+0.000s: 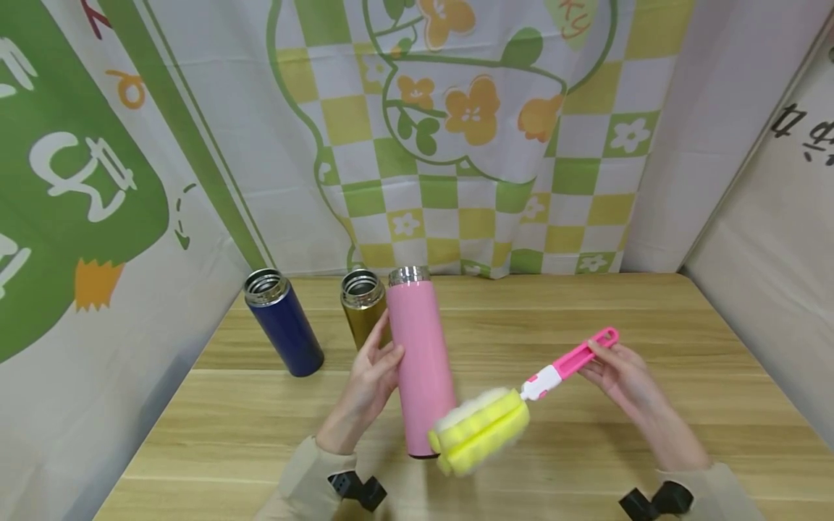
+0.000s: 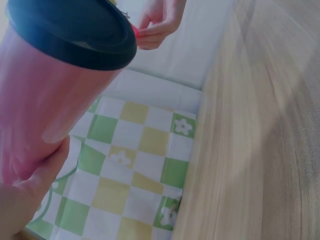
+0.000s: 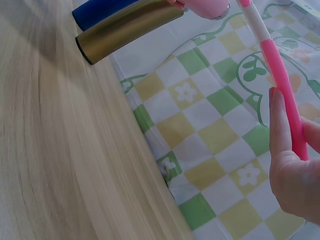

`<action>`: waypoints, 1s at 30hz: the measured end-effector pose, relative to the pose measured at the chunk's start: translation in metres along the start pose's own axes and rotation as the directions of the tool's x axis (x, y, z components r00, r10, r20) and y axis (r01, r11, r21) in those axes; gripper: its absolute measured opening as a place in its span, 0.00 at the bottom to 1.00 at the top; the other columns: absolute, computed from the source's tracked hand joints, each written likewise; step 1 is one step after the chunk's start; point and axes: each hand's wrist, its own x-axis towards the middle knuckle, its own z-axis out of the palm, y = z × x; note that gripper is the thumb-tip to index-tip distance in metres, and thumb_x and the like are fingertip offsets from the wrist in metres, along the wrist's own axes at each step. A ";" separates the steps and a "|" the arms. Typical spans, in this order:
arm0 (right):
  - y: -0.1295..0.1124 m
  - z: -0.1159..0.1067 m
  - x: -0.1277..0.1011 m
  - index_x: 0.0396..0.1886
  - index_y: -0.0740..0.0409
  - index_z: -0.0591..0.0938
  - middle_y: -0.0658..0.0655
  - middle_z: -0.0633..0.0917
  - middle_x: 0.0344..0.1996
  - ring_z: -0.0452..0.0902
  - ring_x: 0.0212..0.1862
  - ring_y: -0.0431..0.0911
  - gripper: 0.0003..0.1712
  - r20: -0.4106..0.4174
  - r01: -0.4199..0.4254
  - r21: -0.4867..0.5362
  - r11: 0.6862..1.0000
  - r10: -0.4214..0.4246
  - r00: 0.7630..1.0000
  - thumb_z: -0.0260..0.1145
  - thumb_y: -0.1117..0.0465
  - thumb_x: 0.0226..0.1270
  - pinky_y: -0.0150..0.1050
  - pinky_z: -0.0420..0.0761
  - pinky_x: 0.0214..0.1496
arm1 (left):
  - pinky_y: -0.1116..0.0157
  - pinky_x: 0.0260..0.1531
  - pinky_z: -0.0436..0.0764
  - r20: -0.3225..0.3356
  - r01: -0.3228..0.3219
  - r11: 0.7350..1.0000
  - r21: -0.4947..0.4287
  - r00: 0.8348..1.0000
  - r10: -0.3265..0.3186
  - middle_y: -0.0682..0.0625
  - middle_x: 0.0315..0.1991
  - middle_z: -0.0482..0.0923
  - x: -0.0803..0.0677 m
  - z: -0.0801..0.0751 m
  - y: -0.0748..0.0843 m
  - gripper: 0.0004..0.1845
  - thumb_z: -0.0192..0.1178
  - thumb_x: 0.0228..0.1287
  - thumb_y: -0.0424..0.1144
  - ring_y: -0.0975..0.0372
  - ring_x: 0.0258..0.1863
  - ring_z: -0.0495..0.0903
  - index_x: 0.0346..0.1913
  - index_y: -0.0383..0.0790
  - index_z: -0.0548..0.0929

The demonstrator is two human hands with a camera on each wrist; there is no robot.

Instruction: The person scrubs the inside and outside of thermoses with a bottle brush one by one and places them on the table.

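My left hand grips a pink thermos bottle around its side, lifted over the table and slightly tilted. Its bare steel neck points away at the top, and its dark base faces the left wrist camera. With my right hand I pinch the bright pink handle of a bottle brush near its looped end. The brush's yellow and white sponge head overlaps the lower end of the pink bottle in the head view. Thumb and fingers lie along the handle in the right wrist view.
A blue bottle with an uncovered steel mouth stands on the left of the wooden table. Beside it, partly behind my left hand, is a gold bottle, also uncovered. A printed checkered cloth hangs along the table's back edge.
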 end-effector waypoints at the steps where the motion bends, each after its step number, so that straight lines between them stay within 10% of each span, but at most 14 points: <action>1: 0.000 0.000 0.001 0.36 0.65 0.74 0.59 0.80 0.34 0.79 0.39 0.47 0.12 -0.002 -0.003 0.008 1.000 0.003 1.000 0.42 0.71 0.68 0.35 0.75 0.48 | 0.64 0.44 0.75 0.004 0.009 1.000 0.001 1.000 -0.009 0.50 0.49 0.73 0.000 0.000 0.000 0.39 0.47 0.63 0.29 0.62 0.45 0.76 0.69 0.42 0.35; 18: -0.007 0.007 0.022 0.31 0.67 0.73 0.63 0.80 0.33 0.79 0.40 0.51 0.10 -0.160 0.092 0.353 0.931 -0.037 0.986 0.45 0.71 0.67 0.36 0.74 0.49 | 0.64 0.44 0.75 0.141 0.034 0.999 0.027 0.989 -0.038 0.49 0.53 0.67 -0.007 -0.004 -0.004 0.40 0.49 0.61 0.28 0.62 0.47 0.74 0.68 0.39 0.35; 30: -0.014 0.012 0.028 0.36 0.68 0.71 0.64 0.80 0.34 0.79 0.41 0.52 0.05 -0.252 0.161 0.420 0.893 -0.055 0.966 0.49 0.71 0.64 0.37 0.74 0.49 | 0.63 0.44 0.74 0.167 0.046 0.997 0.061 0.984 -0.055 0.49 0.51 0.69 -0.011 -0.006 -0.006 0.42 0.52 0.60 0.32 0.61 0.48 0.73 0.68 0.42 0.34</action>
